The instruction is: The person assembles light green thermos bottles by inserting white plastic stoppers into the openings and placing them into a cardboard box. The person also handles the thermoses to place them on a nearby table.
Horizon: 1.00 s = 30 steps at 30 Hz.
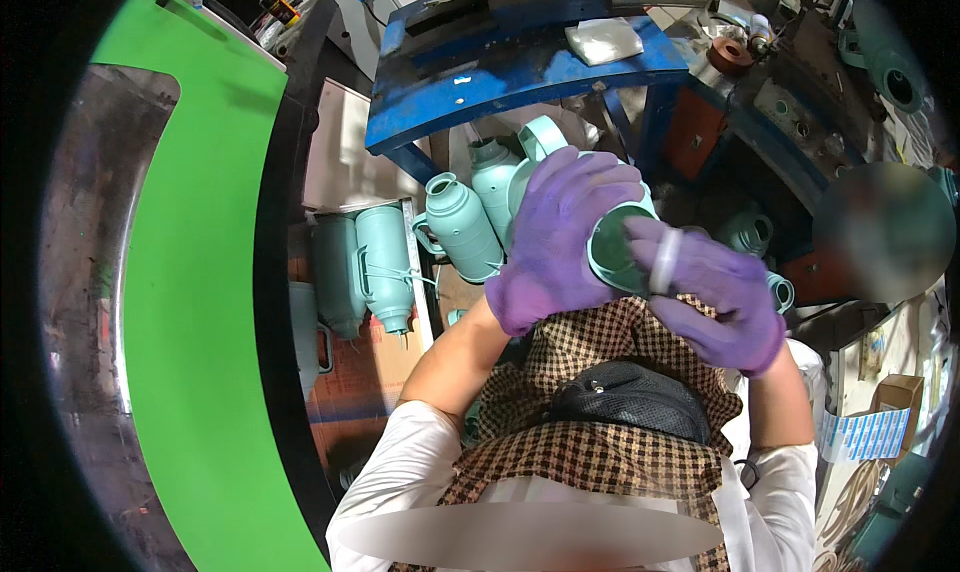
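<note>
Both my hands wear purple gloves. My left hand point(568, 222) is wrapped around a mint-green thermos flask casing point(622, 224), which lies tilted with its round open end facing me. The casing's handle point(541, 137) sticks out beyond my left fingers. At the open end is my right hand point(722, 290), its fingers bent and slightly blurred. A narrow white ring point(665, 260) lies across those fingers, seen nearly edge-on; whether it touches the casing I cannot tell. Most of the casing's body is hidden behind my left hand.
Several more mint-green flask casings point(462, 227) stand or lie to the left, some in a box point(350, 372). A blue metal bench point(530, 87) is ahead, with a clear plastic bag point(604, 42) on top. A green surface point(205, 302) runs along the left. An open carton point(870, 422) sits at right.
</note>
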Each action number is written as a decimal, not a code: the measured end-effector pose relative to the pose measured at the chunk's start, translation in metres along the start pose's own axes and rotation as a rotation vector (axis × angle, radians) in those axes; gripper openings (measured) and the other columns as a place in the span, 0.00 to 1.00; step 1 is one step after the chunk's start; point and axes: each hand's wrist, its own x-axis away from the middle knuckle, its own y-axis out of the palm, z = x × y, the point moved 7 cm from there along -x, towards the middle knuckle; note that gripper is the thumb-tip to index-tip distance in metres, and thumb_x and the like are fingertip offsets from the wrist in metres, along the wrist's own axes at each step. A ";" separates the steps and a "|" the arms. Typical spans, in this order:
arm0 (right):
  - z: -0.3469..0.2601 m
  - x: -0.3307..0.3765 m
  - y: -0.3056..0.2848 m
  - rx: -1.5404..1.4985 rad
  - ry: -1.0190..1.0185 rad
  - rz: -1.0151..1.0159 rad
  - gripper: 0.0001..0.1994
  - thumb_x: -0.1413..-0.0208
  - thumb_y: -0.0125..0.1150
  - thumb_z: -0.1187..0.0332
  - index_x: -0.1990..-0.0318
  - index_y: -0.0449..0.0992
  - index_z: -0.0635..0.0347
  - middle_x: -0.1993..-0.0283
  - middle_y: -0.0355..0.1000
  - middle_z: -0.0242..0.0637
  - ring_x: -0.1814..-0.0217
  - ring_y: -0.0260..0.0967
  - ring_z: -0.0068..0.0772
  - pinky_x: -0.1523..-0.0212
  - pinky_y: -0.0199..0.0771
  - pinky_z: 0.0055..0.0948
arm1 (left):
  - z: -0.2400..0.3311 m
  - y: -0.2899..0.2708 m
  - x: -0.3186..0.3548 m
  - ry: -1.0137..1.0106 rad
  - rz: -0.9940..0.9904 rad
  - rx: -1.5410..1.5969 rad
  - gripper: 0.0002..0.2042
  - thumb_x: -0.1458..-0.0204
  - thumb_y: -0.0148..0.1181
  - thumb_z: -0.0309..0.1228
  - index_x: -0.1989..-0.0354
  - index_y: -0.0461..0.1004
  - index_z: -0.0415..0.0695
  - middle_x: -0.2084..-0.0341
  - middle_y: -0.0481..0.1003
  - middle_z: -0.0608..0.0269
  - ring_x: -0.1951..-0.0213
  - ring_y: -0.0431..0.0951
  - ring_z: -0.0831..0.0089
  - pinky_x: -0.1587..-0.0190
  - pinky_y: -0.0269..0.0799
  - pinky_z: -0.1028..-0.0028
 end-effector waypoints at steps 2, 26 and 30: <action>0.002 -0.007 0.013 0.046 -0.029 -0.031 0.16 0.55 0.69 0.75 0.56 0.81 0.65 0.58 0.79 0.47 0.58 0.79 0.45 0.56 0.78 0.37 | 0.000 0.003 0.003 0.022 0.019 -0.062 0.32 0.67 0.76 0.42 0.49 0.74 0.46 0.49 0.76 0.57 0.44 0.74 0.54 0.38 0.63 0.53; 0.019 0.102 0.016 0.127 -0.060 0.108 0.23 0.51 0.61 0.74 0.44 0.75 0.68 0.49 0.73 0.56 0.44 0.72 0.53 0.43 0.73 0.42 | 0.061 0.075 0.004 0.333 -0.281 -0.267 0.28 0.56 0.72 0.41 0.46 0.73 0.45 0.49 0.77 0.57 0.41 0.73 0.52 0.30 0.53 0.44; 0.025 0.331 -0.141 0.306 0.538 0.901 0.19 0.39 0.63 0.72 0.41 0.73 0.64 0.40 0.73 0.42 0.39 0.69 0.32 0.40 0.71 0.36 | 0.069 0.062 0.053 0.535 -0.439 -0.372 0.15 0.47 0.66 0.42 0.52 0.74 0.61 0.50 0.79 0.73 0.42 0.75 0.63 0.31 0.51 0.41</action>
